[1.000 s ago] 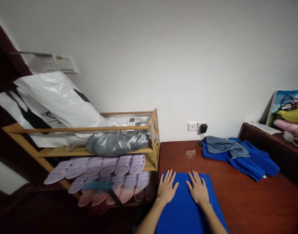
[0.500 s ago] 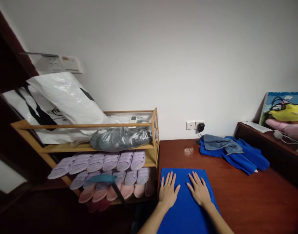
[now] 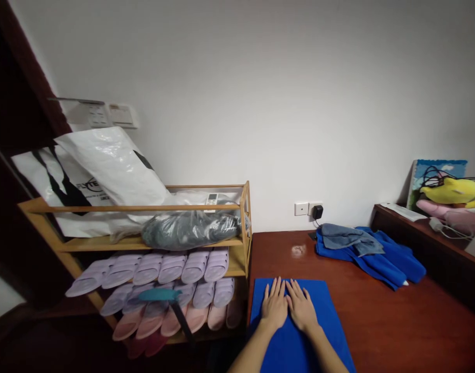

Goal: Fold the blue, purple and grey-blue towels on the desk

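A blue cloth point(image 3: 323, 316) lies spread flat on the reddish-brown wooden table point(image 3: 401, 326), its near end running out of view at the bottom. My left hand point(image 3: 275, 306) rests palm down on the cloth, fingers stretched toward its far edge. Beside it, my right hand point(image 3: 301, 310) lies flat too, with the two thumbs touching or nearly so. Neither hand grips anything. Farther back on the table, a grey-blue cloth point(image 3: 348, 239) sits on top of a crumpled blue cloth point(image 3: 404, 259).
Left of the table stands a wooden shoe rack point(image 3: 243, 235) with several lilac slippers point(image 3: 196, 267) and pink ones below. White bags point(image 3: 116, 171) lean on its top. A black plug point(image 3: 317, 211) is in the wall socket. A yellow plush toy point(image 3: 455, 191) lies on the raised ledge at right.
Both hands have slid inward over the cloth, from apart to side by side near its middle. The whole scene sits slightly lower in view as the head tilted.
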`<state>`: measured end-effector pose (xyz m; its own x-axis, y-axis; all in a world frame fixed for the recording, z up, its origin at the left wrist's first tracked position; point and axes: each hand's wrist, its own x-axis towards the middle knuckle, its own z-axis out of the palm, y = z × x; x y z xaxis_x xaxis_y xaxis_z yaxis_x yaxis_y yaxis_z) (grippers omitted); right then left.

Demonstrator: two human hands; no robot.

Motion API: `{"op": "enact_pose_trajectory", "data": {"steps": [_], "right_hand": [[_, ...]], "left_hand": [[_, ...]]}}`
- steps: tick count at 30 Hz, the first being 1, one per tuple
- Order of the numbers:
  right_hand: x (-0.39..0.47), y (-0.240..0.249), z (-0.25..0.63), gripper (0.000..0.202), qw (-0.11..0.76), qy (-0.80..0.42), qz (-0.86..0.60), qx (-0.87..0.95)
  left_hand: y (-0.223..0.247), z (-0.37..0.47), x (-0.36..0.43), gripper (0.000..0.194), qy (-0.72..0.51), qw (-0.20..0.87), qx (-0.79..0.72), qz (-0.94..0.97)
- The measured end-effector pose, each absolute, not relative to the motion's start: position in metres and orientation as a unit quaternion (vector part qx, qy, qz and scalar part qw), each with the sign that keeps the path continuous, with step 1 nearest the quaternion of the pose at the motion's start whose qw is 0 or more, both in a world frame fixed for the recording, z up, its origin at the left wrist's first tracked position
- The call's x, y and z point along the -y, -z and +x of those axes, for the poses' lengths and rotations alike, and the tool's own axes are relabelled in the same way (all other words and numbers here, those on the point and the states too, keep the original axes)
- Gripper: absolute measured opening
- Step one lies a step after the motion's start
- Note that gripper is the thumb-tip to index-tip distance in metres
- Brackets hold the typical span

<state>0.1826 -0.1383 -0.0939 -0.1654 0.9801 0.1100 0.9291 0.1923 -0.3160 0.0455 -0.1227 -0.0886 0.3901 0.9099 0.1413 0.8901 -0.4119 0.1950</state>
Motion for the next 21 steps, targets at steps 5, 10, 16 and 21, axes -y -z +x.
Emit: {"op": "enact_pose_trajectory", "data": {"steps": [5,10,16,21], "right_hand": [[0.13,0.106,0.225,0.063,0.131,-0.041,-0.713,0.687],[0.127,0.115,0.269,0.067,0.111,-0.031,-0.747,0.655],[0.138,0.107,0.255,0.07,0.096,0.029,-0.764,0.637],[0.186,0.117,0.239,0.076,0.147,0.06,-0.735,0.659]], "left_hand": [[0.086,0.006,0.113,0.055,-0.104,0.036,-0.579,0.808],[0.079,-0.016,0.11,0.057,-0.088,0.045,-0.606,0.789],[0.072,-0.006,0.117,0.054,-0.097,0.012,-0.63,0.77],[0.081,-0.006,0.161,0.056,-0.133,-0.008,-0.598,0.79]]}}
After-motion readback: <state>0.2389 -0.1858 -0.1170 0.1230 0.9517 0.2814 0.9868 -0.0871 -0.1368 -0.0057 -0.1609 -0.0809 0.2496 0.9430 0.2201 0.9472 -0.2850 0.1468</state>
